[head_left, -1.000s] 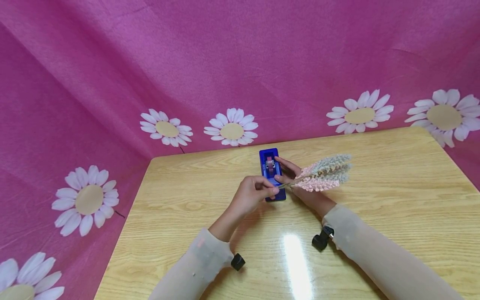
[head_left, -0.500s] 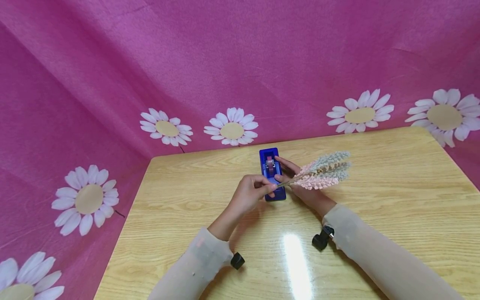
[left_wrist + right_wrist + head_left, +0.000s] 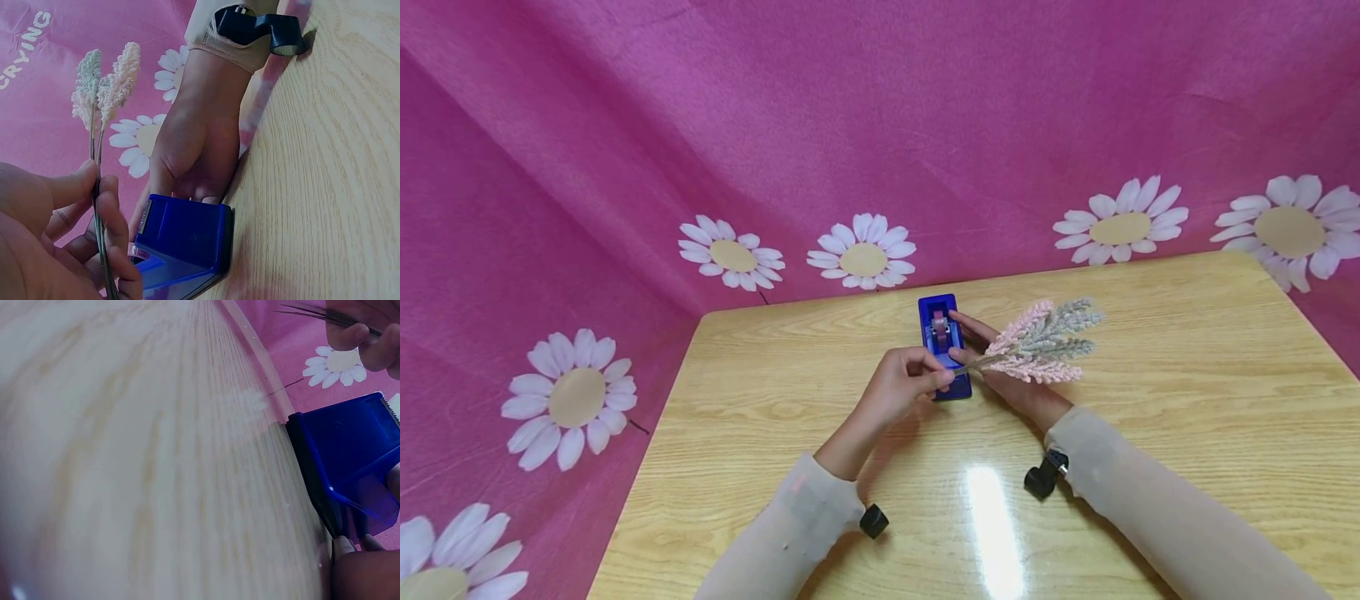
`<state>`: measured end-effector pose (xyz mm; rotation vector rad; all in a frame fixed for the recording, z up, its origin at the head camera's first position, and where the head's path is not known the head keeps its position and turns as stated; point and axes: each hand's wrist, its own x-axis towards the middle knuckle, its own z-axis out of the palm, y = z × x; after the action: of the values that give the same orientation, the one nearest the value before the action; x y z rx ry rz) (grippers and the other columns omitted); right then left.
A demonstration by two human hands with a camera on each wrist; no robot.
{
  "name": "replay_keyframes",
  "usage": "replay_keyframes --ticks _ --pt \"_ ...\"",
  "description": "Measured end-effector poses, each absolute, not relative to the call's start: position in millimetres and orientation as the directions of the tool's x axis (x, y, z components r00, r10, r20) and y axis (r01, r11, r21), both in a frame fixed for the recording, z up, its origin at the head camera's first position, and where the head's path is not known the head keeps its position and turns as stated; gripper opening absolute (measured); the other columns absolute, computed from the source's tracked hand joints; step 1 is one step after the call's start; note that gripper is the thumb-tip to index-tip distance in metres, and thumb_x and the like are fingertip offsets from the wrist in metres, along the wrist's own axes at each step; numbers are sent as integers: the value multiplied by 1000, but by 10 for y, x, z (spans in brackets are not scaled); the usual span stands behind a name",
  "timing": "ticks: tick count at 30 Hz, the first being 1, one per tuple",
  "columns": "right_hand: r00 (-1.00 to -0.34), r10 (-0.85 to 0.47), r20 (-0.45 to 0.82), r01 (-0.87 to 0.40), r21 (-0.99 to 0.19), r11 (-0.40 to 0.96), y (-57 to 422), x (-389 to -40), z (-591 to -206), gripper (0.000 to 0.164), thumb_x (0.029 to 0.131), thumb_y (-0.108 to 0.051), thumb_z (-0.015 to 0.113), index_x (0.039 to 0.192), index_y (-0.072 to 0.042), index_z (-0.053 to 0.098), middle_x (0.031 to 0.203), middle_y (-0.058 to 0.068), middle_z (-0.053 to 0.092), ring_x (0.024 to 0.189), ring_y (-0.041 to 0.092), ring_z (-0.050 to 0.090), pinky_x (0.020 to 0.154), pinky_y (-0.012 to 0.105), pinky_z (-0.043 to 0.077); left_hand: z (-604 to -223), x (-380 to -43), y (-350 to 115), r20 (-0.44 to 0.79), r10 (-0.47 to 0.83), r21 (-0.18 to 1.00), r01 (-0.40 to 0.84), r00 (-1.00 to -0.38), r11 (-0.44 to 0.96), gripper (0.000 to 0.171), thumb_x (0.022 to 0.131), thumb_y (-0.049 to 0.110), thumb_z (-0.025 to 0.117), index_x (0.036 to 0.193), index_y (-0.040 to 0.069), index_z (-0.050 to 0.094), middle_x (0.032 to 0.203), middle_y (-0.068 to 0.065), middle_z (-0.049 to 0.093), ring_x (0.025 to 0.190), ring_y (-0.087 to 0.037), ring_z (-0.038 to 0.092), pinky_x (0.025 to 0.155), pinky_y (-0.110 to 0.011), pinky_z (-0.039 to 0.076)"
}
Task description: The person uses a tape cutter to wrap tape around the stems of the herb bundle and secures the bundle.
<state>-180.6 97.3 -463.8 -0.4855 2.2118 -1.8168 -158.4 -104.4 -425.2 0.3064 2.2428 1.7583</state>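
A small bunch of artificial flower sprigs (image 3: pixel 1037 342), with pink and grey-blue knobbly heads, has its thin stems pinched in my left hand (image 3: pixel 906 383). The heads point right, passing above my right hand (image 3: pixel 1011 387). In the left wrist view, the stems (image 3: pixel 99 206) run between thumb and curled fingers, heads upward. A blue tape dispenser (image 3: pixel 952 387) with a roll of tape (image 3: pixel 939 327) stands on the table under the stems. My right hand holds the dispenser by its right side, index finger at the rim near the roll. The serrated cutter (image 3: pixel 390 406) shows in the right wrist view.
The light wood table (image 3: pixel 760 433) ends at the back against a pink cloth (image 3: pixel 880 125) printed with white daisies. A black camera mount (image 3: pixel 1045 477) sits on my right wrist and another camera (image 3: pixel 874 522) on the left.
The flower bunch has turned about its stems between my left fingers, so a pink head now shows on the upper side. My right hand and the tape dispenser stay in place.
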Motion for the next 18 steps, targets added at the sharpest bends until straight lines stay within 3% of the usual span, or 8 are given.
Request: replay_keyframes --ticks 4,6,9,12,14,18 --pt "-916 -400 34 -82 -991 102 967 -1813 -4668 61 108 -25 54 164 -20 30 168 7 28 157 34 17 125 57 15 -4240 -1573 -1040 -136 349 979 -73 -927 188 10 95 -3 71 94 -13 68 77 -1 66 65 -15 65 86 -63 56" --pt "-918 -396 30 -72 -993 92 959 -1823 -4682 61 108 -24 54 164 -20 30 168 10 28 157 36 17 125 59 14 -4230 -1567 -1041 -160 349 975 -94 -923 200 10 95 -2 72 94 -11 68 79 -2 65 65 -18 66 87 -64 56" --pt "-922 -386 24 -68 -993 100 942 -1844 -4692 61 108 -22 53 164 -17 29 169 14 26 157 38 15 125 60 13 -4228 -1568 -1046 -160 345 966 -74 -925 248 8 94 2 74 94 -6 71 81 -1 66 69 -30 65 77 -55 60" --pt "-921 -386 40 -69 -996 61 922 -1856 -4692 63 107 -16 54 164 -11 28 169 19 23 157 40 14 125 59 12 -4230 -1567 -1052 -133 338 958 -33 -932 286 9 94 6 75 93 -2 72 80 0 67 71 -37 60 63 -40 55" --pt "-917 -394 59 -72 -997 20 910 -1857 -4686 64 106 -12 54 163 -6 26 168 23 22 156 42 13 125 59 12 -4242 -1572 -1054 -111 335 958 -10 -936 288 11 95 7 75 92 -3 72 79 -1 68 68 -31 59 58 -32 48" --pt "-917 -395 62 -73 -997 12 904 -1860 -4677 64 106 -11 54 163 -3 25 168 25 21 156 42 13 125 59 12 -4251 -1573 -1052 -86 325 967 -1 -942 254 13 96 5 72 90 -7 70 77 -5 71 65 -22 57 57 -28 46"
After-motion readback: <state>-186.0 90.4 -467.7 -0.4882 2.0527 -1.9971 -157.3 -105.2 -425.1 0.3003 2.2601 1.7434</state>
